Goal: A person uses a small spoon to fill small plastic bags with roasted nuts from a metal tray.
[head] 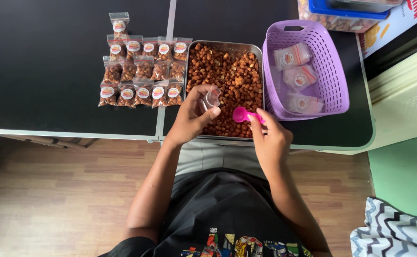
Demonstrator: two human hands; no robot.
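1. The left hand (193,116) pinches a small clear bag (212,97) with its mouth open. The right hand (270,138) grips a pink scoop (243,114) by its handle. Both are over the near end of the metal tray (261,71).
2. The tray is full of brown coated nuts (225,71). Its near rim sits right by the edge of the black tabletop (42,66), and the hands hide part of that rim.
3. Left of the tray, filled little bags (142,71) lie in rows. I count about sixteen; they overlap, so it is hard to be sure. The far left of the tabletop has lots of open room.
4. Right of the tray, touching it, is a purple basket (334,90) with three empty bags (296,76) showing inside.
5. At the far edge, a box with a blue lid (346,12) is cut off by the picture.
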